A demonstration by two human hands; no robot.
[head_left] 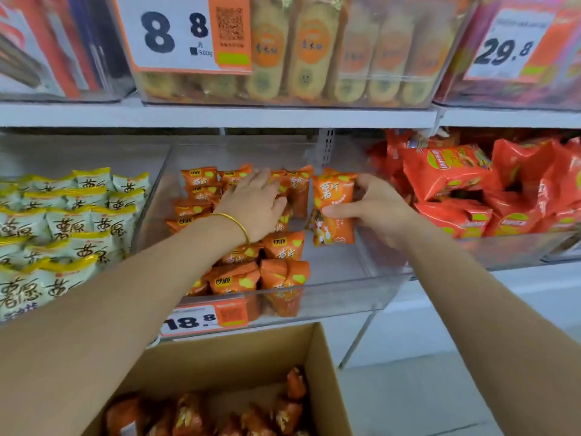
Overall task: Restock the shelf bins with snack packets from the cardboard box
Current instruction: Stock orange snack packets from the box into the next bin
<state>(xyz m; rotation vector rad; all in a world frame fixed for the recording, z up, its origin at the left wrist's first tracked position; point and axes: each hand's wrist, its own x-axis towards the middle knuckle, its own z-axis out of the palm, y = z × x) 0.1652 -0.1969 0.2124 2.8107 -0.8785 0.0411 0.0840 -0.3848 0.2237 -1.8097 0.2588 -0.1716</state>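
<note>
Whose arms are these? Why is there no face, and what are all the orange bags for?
These are a person's two arms. The camera sits on their head, looking down, so no face shows. They are filling a shop shelf. The right hand holds an orange snack packet upright in the clear bin. The left hand lies on orange packets already there; whether it grips one is hidden. Below stands the cardboard box with more. Yellow-and-white packets lie left, red bags right.

Shop aisle, price tags, stocked shelf bins
</note>
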